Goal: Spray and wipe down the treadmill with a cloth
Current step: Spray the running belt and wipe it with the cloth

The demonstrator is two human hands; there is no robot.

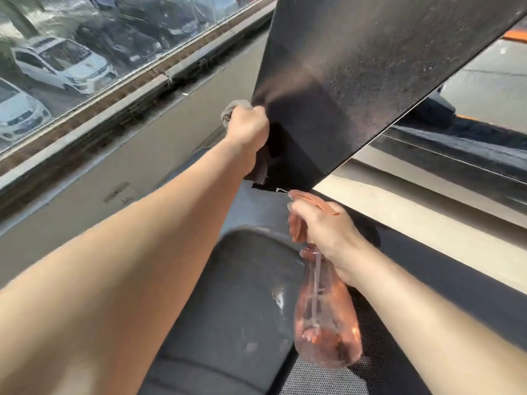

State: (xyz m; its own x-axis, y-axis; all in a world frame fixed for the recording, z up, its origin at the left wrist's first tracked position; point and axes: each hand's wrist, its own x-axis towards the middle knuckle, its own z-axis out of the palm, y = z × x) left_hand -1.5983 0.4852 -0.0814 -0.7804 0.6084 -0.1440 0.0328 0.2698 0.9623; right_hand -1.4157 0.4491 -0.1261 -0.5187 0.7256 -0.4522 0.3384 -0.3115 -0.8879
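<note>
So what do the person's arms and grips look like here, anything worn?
The left forearm and right forearm are bare, with no sleeve in view up to the frame edge. The left grip and right grip are bare hands, with no gloves. No watch, band, ring or marking shows on the visible sides.

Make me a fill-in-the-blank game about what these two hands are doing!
The right hand holds an orange spray ____.
The left hand grips a grey ____ at the edge of the black panel.
Through the window, parked ____ show outside.
Missing words: bottle; cloth; cars.
</note>
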